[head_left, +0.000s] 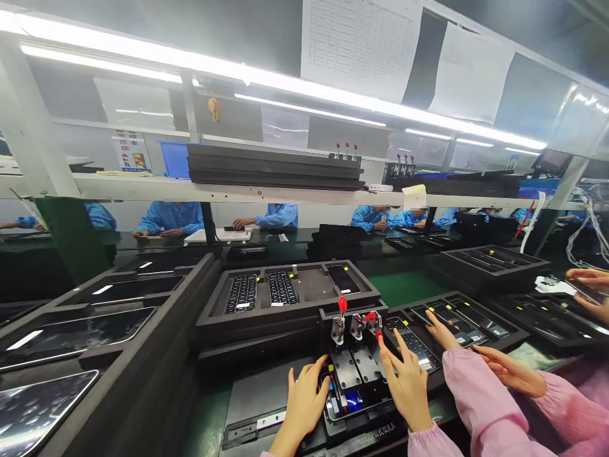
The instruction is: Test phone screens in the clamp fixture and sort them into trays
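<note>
A black jig (354,368) with red-handled toggle clamps (340,316) stands in front of me and holds a dark device (356,401) with a blue patch. My left hand (304,398) rests on the jig's left side, fingers loosely bent against the device's edge and gripping nothing. My right hand (405,381) lies on the jig's right side with fingers spread, its forefinger just below the right clamp handle (372,318). Both hands are open.
A foam tray (285,304) with keypad-like parts sits behind the jig. A co-worker's pink-sleeved hands (440,331) reach into the tray (499,336) on the right. Trays of glossy panels (71,336) line the left. People in blue sit across the bench.
</note>
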`<state>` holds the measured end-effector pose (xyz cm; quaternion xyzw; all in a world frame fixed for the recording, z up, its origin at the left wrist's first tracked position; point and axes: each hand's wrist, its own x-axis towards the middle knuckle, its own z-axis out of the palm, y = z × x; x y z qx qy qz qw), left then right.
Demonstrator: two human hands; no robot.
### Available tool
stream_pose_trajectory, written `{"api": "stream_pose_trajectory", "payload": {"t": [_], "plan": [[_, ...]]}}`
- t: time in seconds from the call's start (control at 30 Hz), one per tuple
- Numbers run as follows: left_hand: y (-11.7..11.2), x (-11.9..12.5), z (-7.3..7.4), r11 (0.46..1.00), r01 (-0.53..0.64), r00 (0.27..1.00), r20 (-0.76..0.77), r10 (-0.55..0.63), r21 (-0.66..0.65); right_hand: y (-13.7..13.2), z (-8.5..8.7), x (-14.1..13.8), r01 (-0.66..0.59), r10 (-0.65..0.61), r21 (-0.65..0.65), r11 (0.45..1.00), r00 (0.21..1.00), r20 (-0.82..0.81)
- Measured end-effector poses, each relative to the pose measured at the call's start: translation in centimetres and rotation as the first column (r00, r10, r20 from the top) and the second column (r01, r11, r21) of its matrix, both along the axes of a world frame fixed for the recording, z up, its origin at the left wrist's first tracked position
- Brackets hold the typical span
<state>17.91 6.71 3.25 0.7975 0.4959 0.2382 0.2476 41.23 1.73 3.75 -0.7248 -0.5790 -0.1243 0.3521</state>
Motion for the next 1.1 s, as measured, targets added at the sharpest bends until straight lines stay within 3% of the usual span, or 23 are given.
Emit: {"api": "stream_pose_trajectory", "payload": {"t": [0.1,0.27,0.53,0.7,0.77,0.83,0.87,0.97,1.1], "plan": [[-0.1,-0.2,0.1,1.000,0.002,0.999,0.039,-0.001,-0.022,0.3,0.4,0.1,-0.037,0.042,0.061,0.997,0.996,-0.075],[-0.3,-0.2,0.0,1.000,-0.002,0.999,0.040,0.003,-0.029,0.4,2.2,-0.2,-0.013,0.126,0.372,0.928,0.951,-0.283],[-0.2,-0.3,-0.1,0.999,0.010,0.997,0.071,-0.007,-0.033,1.6,6.5,-1.5,-0.044,0.226,0.555,0.831,0.938,-0.263],[-0.5,-0.5,0.5,0.999,0.012,0.997,0.083,-0.008,-0.047,4.3,10.8,-1.2,-0.047,0.254,0.628,0.777,0.936,-0.245],[-0.7,-0.5,0.7,0.999,0.024,0.996,0.089,-0.020,-0.040,6.5,12.8,-0.6,-0.081,0.262,0.511,0.856,0.920,-0.293],[-0.7,-0.5,0.7,0.999,0.019,0.997,0.078,-0.016,-0.036,9.3,14.3,0.3,-0.173,0.272,0.285,0.943,0.894,-0.356],[-0.7,-0.4,0.7,0.999,0.010,0.998,0.068,-0.008,-0.035,10.9,14.8,0.7,-0.231,0.279,0.167,0.958,0.882,-0.380],[-0.6,-0.2,0.2,0.999,-0.021,0.999,0.049,0.023,-0.034,15.6,15.3,1.8,-0.350,0.288,-0.092,0.932,0.872,-0.397],[-0.2,0.0,-0.7,0.999,-0.027,0.997,0.066,0.028,-0.022,20.4,14.1,1.7,-0.349,0.224,-0.387,0.853,0.916,-0.332]]}}
